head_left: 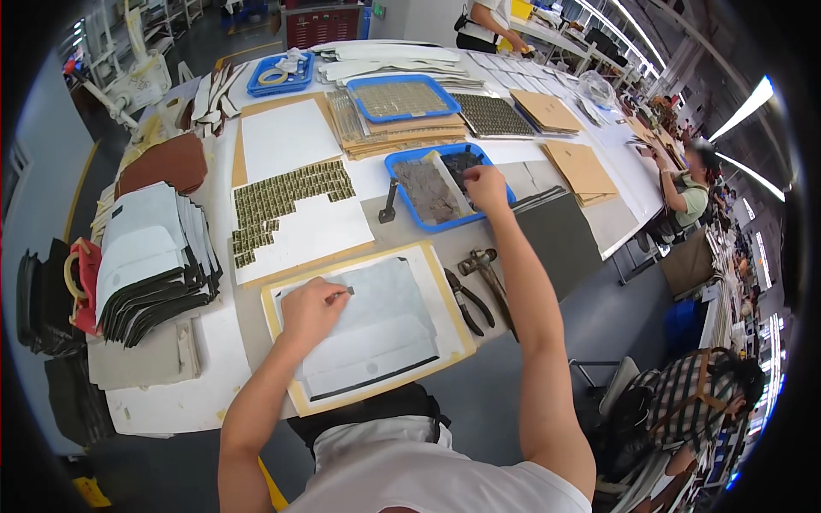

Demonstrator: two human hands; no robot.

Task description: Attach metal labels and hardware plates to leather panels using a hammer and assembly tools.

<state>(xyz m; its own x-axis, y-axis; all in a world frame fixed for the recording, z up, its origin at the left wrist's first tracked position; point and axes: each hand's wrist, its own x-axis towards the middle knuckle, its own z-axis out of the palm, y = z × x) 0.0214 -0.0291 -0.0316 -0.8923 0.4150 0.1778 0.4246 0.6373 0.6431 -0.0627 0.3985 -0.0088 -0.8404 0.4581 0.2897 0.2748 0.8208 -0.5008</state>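
**Left hand on the white panel, right hand in the blue tray**

The left hand [312, 312] rests on a white panel [376, 329] that lies on a tan board [286, 346] at the near edge of the bench [205, 389]. Its fingers are pinched together on a small dark piece [346, 291] pressed to the panel's upper left part. A dark strip runs along the panel's near edge.

The right hand [486, 188] reaches out to a blue tray [410, 214] toward the middle of the bench, just beyond the board. Its fingers curl down into the tray's far right part, among small dark pieces; whether they grip anything I cannot tell. Grey material fills the tray's left half.

Pliers [469, 301] and a hammer [487, 274] lie just right of the board, under the right forearm. A small dark tool [388, 203] leans at the tray's left side.

Left of the board lies a white sheet [299, 231] with rows of small olive tags [286, 195]. At the left edge sits a stack of white-and-black panels [150, 256], with a brown piece [167, 162] beyond it.

Toward the far edge stand two more blue trays [402, 98] [280, 75], stacks of tan card [581, 167] and gridded sheets [492, 115]. Other people sit at the bench's right edge and beyond it.
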